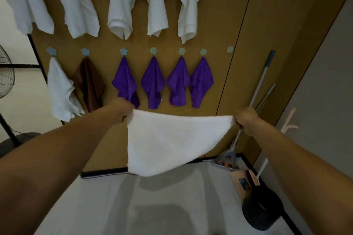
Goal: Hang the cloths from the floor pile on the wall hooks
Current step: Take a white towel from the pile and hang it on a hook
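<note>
White and soft-looking, the held cloth (172, 143) hangs spread between our two hands, in the air in front of the wall panel (225, 15) and above the pale floor (172, 206). Our left hand (122, 108) pinches its upper left corner, fingers curled round the edge. Our right hand (245, 118) pinches the upper right corner the same way. The top edge runs fairly taut and the rest droops towards the lower left.

On the wall, the upper white cloths (120, 0) fill the top row. Below them hang a small white cloth (59, 89), a brown cloth (89, 84) and four purple cloths (152, 84), each from its own flower-shaped hook. Only the bare hook (230, 49) at the right end of that row is free. The floor pile is out of view.

We judge that we are mid-step, with one cloth opened out and ready to hang. The next move calls for gathering a corner or a point on the top edge in one hand, lifting it up and to the right to the bare hook, and catching the fabric on it. The mop handle (262, 80) leans near that hook, so we should keep the cloth clear of it.
</note>
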Demonstrator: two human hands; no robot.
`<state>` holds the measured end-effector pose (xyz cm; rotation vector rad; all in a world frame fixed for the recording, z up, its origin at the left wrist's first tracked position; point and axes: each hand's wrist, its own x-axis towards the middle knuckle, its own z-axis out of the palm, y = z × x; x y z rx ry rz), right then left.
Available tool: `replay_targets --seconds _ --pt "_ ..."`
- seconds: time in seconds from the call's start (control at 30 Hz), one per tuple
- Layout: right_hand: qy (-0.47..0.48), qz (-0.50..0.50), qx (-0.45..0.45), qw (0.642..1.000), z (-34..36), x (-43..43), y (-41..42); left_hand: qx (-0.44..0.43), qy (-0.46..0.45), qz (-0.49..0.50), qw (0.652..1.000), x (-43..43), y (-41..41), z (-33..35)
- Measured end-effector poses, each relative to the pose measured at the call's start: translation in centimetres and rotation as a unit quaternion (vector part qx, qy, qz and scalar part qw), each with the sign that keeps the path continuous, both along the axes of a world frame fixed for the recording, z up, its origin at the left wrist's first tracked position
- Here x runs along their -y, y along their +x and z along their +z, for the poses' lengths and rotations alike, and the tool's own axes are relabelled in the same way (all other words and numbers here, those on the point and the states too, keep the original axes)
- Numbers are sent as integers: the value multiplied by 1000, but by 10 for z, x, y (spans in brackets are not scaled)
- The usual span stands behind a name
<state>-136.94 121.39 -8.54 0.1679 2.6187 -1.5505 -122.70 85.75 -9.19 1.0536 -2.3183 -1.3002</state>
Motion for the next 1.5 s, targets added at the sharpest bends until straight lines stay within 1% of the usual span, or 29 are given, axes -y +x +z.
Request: replay_targets --seconds 0.03,0.07,0.17,0.23,0.27,0.4,0.47,0.57,0.63,0.73,0.83,0.9,1.0,1.1,1.2,1.3,1.37,1.43,1.5 --pt "7 5 18 1000 -1 0 0 -11 32 5 999 1 -1 1" --pt "0 7 13 1000 2 2 -1 -39 46 12 998 1 -4 6" --pt "-31 -6 -73 997 24 11 -7 -108 51 38 992 6 -12 29" --pt "-52 -12 -118 992 38 14 -10 -116 77 42 989 6 -15 39" --pt "-54 -15 -120 991 41 12 -12 -106 94 37 989 7 -17 40" --pt "-44 -33 -54 997 39 -4 -15 -62 201 -15 977 4 -21 36" --pt "-49 -30 -37 998 36 -10 -13 -51 241 -32 969 2 -22 35" --pt "-80 11 -23 996 33 -11 -7 -41 256 -50 964 2 -23 35" --pt "-82 23 -18 996 34 -10 -3 -39 263 -61 962 3 -21 39" --pt "-77 9 -24 997 35 -7 -3 -38 275 -93 956 9 -15 43" --pt "-57 2 -29 998 33 -1 -2 -61 281 -104 952 20 -16 40" --pt "-17 11 -32 999 31 4 1 -83 268 -93 955 26 -16 37" --pt "103 65 -48 991 28 13 12 -85 211 -93 969 37 -15 27" --pt "199 138 -68 968 25 24 22 -48 150 -127 979 48 -10 17" --pt "281 169 -83 941 24 36 28 -27 74 -160 984 56 -2 10" --pt "296 165 -105 935 24 44 30 -42 -14 -153 987 60 5 10" --pt "270 150 -109 945 24 48 30 -45 -63 -162 984 59 6 13" --pt "242 122 -115 956 23 53 30 -85 -104 -166 977 55 3 16" --pt "227 88 -145 959 21 60 31 -154 -143 -174 962 48 -3 17"
